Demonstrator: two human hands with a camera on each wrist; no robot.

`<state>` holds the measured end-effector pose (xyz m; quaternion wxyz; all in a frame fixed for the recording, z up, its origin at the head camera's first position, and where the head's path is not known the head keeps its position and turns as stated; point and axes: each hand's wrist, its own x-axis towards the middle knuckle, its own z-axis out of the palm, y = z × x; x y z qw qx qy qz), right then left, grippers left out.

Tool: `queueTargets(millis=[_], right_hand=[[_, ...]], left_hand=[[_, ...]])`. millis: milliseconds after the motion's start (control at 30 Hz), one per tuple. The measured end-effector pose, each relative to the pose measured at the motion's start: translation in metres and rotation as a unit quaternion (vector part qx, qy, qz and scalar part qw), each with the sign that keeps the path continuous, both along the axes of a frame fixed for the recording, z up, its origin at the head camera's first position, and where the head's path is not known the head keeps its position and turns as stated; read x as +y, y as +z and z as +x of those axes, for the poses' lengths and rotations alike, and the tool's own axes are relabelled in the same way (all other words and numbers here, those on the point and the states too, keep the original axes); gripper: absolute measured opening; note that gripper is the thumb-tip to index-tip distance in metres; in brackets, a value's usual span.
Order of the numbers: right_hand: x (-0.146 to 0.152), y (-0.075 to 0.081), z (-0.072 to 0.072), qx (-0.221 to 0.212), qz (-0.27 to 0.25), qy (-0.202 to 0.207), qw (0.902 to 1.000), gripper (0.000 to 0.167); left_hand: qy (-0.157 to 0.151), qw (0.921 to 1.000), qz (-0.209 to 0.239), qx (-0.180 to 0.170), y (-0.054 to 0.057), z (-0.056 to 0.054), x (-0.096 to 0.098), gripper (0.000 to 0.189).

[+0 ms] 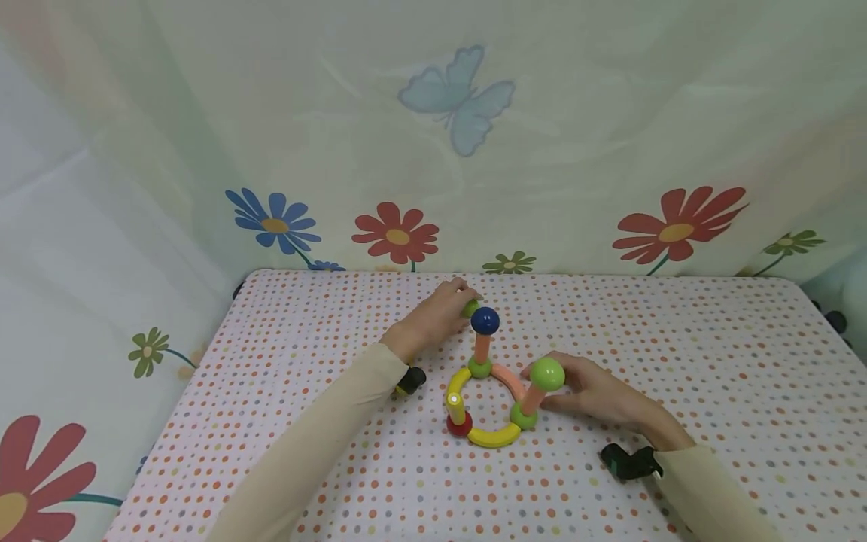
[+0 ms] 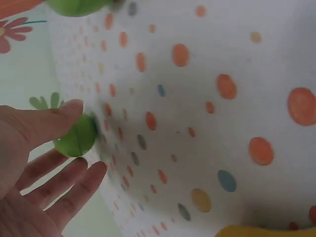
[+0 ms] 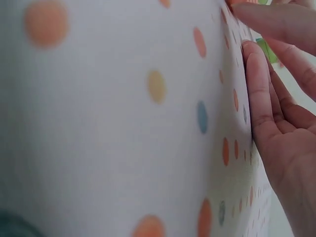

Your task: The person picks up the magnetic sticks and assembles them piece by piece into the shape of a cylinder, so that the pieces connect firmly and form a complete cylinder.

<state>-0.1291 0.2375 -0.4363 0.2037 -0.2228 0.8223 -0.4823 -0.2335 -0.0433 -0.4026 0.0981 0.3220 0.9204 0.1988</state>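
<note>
My left hand (image 1: 443, 307) is beyond the ring on the far side, pinching a green ball (image 2: 76, 138) between thumb and fingers close to the tabletop. In front of it stands a ring of curved bars, with a yellow bar (image 1: 494, 436) and a pink bar (image 1: 508, 381) joined by balls. A blue ball (image 1: 485, 321) and a light green ball (image 1: 547, 374) top two pink upright sticks; a yellow stick (image 1: 457, 410) rises from a red ball (image 1: 459, 425). My right hand (image 1: 596, 391) rests on the table at the ring's right side, fingers mostly straight; its fingertips are partly hidden.
A white dotted cloth covers the table (image 1: 325, 467). Behind it hangs a curtain (image 1: 542, 150) with flowers and a butterfly. Dark wrist cameras, such as the right one (image 1: 630, 461), sit on both wrists close to the tabletop.
</note>
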Motion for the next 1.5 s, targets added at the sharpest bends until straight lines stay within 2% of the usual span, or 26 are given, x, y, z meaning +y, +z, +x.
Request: queueTargets(millis=[100,200,300,400,500,567,633,733,833,933,1033,1133,1233,1400,1500], right_hand=[[-0.002,-0.001,0.000,-0.007,-0.003,-0.001,1.0000,0.039],[-0.004,0.000,0.000,-0.010,-0.002,-0.005,0.9999,0.038],[-0.005,0.000,0.001,-0.013,-0.003,-0.012,0.9998,0.038],[-0.006,0.000,0.001,-0.019,-0.005,-0.020,0.9996,0.038],[-0.006,-0.002,0.003,-0.025,-0.006,-0.029,0.9992,0.038],[-0.007,-0.003,0.004,-0.030,-0.009,-0.025,0.9992,0.037],[-0.008,-0.003,0.004,-0.028,-0.008,-0.021,0.9994,0.037],[-0.009,-0.002,0.004,-0.022,-0.005,-0.020,0.9995,0.036],[-0.008,0.000,0.004,-0.016,0.006,-0.029,0.9994,0.036],[-0.008,0.000,0.004,-0.023,0.008,-0.033,0.9992,0.038],[-0.007,-0.001,0.003,-0.031,0.006,-0.030,0.9990,0.042],[-0.005,-0.002,0.004,-0.035,-0.003,-0.023,0.9991,0.050],[-0.003,-0.003,0.004,-0.021,-0.015,0.002,0.9997,0.056],[-0.001,-0.002,0.007,-0.011,-0.028,0.040,0.9987,0.054],[-0.002,-0.002,0.009,-0.011,-0.021,0.029,0.9993,0.054]], left_hand=[[0.010,0.9995,-0.029,0.011,-0.006,0.001,0.002,0.035],[0.025,0.9990,-0.030,0.020,-0.009,0.002,0.000,0.030],[0.039,0.9990,-0.018,0.014,-0.009,0.006,-0.006,0.028],[0.056,0.9983,0.012,-0.006,-0.004,0.016,-0.017,0.027],[0.075,0.9945,0.061,-0.042,0.011,0.031,-0.030,0.027],[0.084,0.9908,0.085,-0.064,0.024,0.046,-0.041,0.027],[0.089,0.9877,0.101,-0.080,0.041,0.062,-0.050,0.028],[0.091,0.9869,0.107,-0.079,0.068,0.087,-0.059,0.030],[0.072,0.9882,0.117,-0.068,0.092,0.109,-0.061,0.030],[0.034,0.9919,0.109,-0.056,0.106,0.127,-0.055,0.030],[0.004,0.9952,0.087,-0.045,0.111,0.140,-0.046,0.030],[0.001,0.9967,0.065,-0.048,0.111,0.147,-0.039,0.030],[0.006,0.9969,0.057,-0.053,0.110,0.150,-0.034,0.029],[0.007,0.9974,0.054,-0.047,0.109,0.152,-0.030,0.026],[0.006,0.9976,0.052,-0.044,0.109,0.152,-0.030,0.026]])
